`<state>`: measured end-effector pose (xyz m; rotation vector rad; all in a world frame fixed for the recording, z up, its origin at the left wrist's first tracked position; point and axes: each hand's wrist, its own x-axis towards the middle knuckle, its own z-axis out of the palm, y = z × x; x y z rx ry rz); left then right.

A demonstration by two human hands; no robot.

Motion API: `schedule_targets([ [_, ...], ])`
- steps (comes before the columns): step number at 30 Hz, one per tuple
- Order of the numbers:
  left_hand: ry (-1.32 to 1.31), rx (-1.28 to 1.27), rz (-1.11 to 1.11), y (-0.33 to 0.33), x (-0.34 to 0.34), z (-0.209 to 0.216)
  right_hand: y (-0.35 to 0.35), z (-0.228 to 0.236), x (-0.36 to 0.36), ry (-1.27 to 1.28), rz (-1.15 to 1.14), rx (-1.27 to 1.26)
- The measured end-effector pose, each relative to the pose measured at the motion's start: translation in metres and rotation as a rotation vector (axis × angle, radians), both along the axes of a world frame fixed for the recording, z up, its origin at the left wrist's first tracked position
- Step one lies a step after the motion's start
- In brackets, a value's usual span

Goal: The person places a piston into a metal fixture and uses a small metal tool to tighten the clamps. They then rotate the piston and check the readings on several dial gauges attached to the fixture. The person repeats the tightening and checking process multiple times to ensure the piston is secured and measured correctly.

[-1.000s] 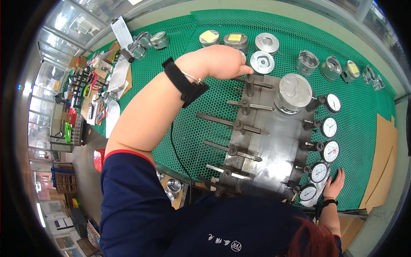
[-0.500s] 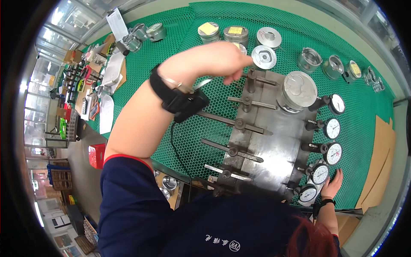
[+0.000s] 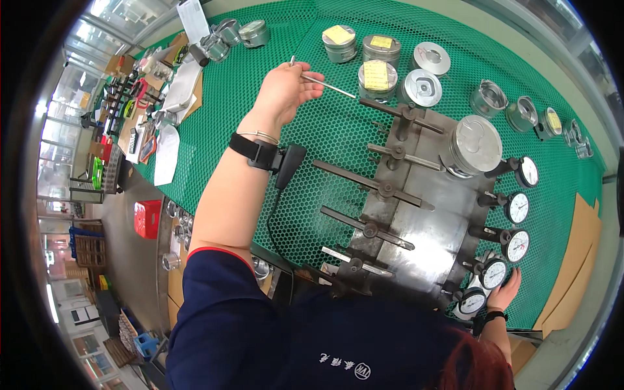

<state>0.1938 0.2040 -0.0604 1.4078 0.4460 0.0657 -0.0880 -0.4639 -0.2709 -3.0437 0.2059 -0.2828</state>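
My left hand (image 3: 286, 90) is closed round a thin metal rod (image 3: 335, 88), held above the green mat. The rod's tip points right, close to the far clamp bar (image 3: 374, 104) on a steel plate (image 3: 416, 250). A large piston (image 3: 474, 144) stands on that plate near its far right corner. My right hand (image 3: 505, 291) lies at the lower right with fingers stretched out, beside a dial gauge (image 3: 494, 274) and another dial gauge (image 3: 472, 301). Something white (image 3: 476, 283) shows beneath these gauges. Whether my right fingers touch a gauge is hard to tell.
Several clamp bars, among them a long bar (image 3: 354, 177), stick out left of the plate. Pistons with yellow notes, such as the noted piston (image 3: 377, 81), stand beyond it. Brown cardboard (image 3: 572, 260) lies at right. Papers and tools crowd the far left; a red bin (image 3: 147, 219) is below.
My left hand has drawn back leftward from the pistons, and the rod in it now shows plainly. The view has shifted slightly. My right hand stays beside the gauges.
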Motion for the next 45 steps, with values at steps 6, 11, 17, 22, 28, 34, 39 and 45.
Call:
schedule_targets([
  [6, 0.024, -0.024, -0.018, -0.001, 0.001, -0.01, 0.001, 0.0, 0.001, 0.0, -0.009, 0.02],
  [11, 0.027, -0.031, 0.003, -0.006, 0.004, -0.016, 0.003, 0.001, 0.001, 0.004, -0.004, 0.014],
  [17, 0.021, -0.06, -0.014, -0.013, 0.003, -0.016, 0.004, 0.002, 0.002, 0.006, -0.01, 0.018],
  [22, 0.014, -0.065, -0.012, -0.014, 0.004, -0.018, 0.002, 0.001, -0.002, 0.006, -0.007, 0.031],
  [28, -0.002, -0.085, 0.045, -0.002, 0.002, -0.034, 0.002, -0.001, 0.002, -0.001, -0.023, 0.026],
  [34, -0.017, -0.091, 0.045, 0.002, 0.005, -0.037, 0.008, 0.003, 0.001, -0.005, -0.048, 0.015],
  [39, -0.015, -0.09, 0.05, -0.001, 0.006, -0.035, 0.01, 0.006, 0.001, 0.003, -0.057, 0.022],
  [45, -0.023, -0.073, 0.033, 0.001, 0.007, -0.034, 0.01, 0.007, 0.002, 0.016, -0.064, 0.025],
])
